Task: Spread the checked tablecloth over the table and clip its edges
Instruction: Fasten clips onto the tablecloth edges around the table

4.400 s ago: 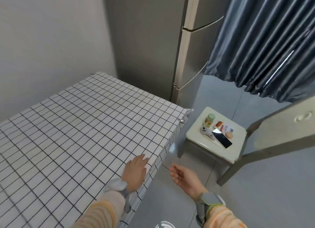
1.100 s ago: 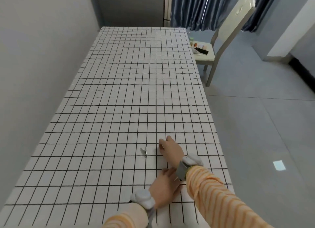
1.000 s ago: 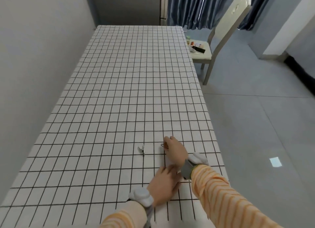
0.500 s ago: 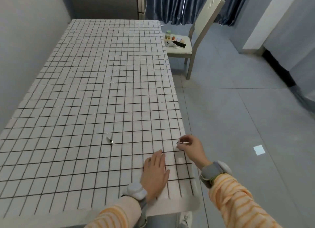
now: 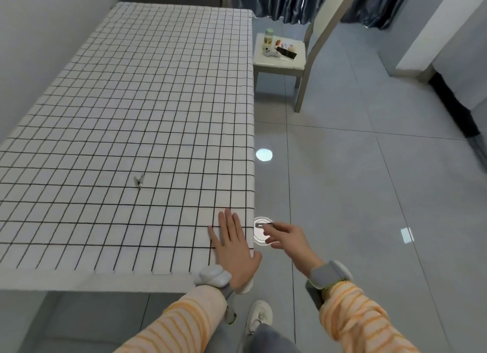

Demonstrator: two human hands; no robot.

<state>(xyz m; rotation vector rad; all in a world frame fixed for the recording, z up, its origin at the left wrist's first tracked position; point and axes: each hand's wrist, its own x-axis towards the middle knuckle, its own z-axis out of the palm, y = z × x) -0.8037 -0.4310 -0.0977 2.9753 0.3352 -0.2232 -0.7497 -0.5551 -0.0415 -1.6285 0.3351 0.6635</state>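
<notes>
Already the checked tablecloth [image 5: 137,110] lies flat over the table, left hand [image 5: 233,250] spread open pressing its near right corner, right hand [image 5: 286,238] pinching a clip [image 5: 264,225] just beside the edge, a spare clip [image 5: 139,181] unused, so clipping here remains.

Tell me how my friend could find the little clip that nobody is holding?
Look at the long table under the checked tablecloth beside the wall. At its near end, left of the left hand lying flat on the cloth, a small silver clip lies alone on the white squares. It is the only loose thing on the cloth; the other clip is pinched in the right hand, beyond the table edge.
</notes>
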